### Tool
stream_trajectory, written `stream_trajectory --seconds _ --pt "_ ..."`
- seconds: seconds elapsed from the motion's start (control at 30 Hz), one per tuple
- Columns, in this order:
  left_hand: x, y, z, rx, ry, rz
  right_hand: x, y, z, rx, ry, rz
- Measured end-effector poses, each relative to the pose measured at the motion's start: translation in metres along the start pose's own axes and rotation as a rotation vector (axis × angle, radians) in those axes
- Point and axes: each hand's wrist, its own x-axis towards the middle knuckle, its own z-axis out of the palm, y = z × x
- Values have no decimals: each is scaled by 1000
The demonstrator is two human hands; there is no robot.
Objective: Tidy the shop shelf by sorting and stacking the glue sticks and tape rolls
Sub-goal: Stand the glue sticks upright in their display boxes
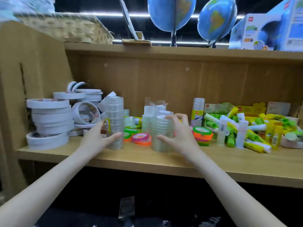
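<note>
Left hand [100, 136] curled round tall clear tape stack [114, 122], steadying it upright. Right hand [177, 131] clasping shorter clear tape stack [162, 133] just right, near shelf [164, 159] edge. Glue sticks [246, 128] heaped far right, unsorted.

a stationery shop: a wooden shelf [164, 154] crowded with many white tape rolls [50, 118], clear tape stacks [114, 112] and piled glue sticks [246, 128], with globes [170, 12] and boxed goods [268, 31] displayed above.
</note>
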Motion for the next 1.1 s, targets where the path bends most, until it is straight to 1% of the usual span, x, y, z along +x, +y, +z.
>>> stream_trajectory --seconds 0.13,0.2,0.3,0.37,0.4,0.47,0.5,0.53,0.57,0.63,0.67,0.7,0.73,0.8,0.87,0.97,1.1 --pt "6 8 12 69 35 23 2 -8 19 -24 87 2" --pt "6 10 19 119 52 20 3 -12 23 10 105 30" --pt "5 9 25 131 45 59 2 -13 24 102 76 32" --pt "3 6 26 160 105 98 -2 -6 18 149 28 44" --pt "1 6 27 189 175 158 -4 -1 11 156 31 63" --pt "-4 9 29 249 375 377 -6 14 -9 102 117 69" --pt "-7 13 30 275 453 477 -5 24 -20 19 159 61" --pt "-9 17 32 281 479 544 -3 33 -30 -107 157 69" --pt "-10 21 35 267 457 583 0 42 -36 -259 94 105" --pt "-11 34 46 190 339 587 5 56 -41 -518 -153 208" --pt "-12 42 52 148 279 573 7 61 -39 -590 -277 228" --pt "-12 48 58 122 225 560 10 63 -36 -637 -367 220" --pt "-12 53 65 115 174 550 13 64 -34 -659 -422 202" --pt "-7 56 77 160 61 504 18 62 -37 -654 -478 181" --pt "-2 56 83 252 -42 451 17 62 -46 -588 -502 163" --pt "5 54 81 293 -72 452 5 68 -64 -449 -503 76" --pt "7 50 75 256 -94 463 -13 73 -85 -325 -482 -16"
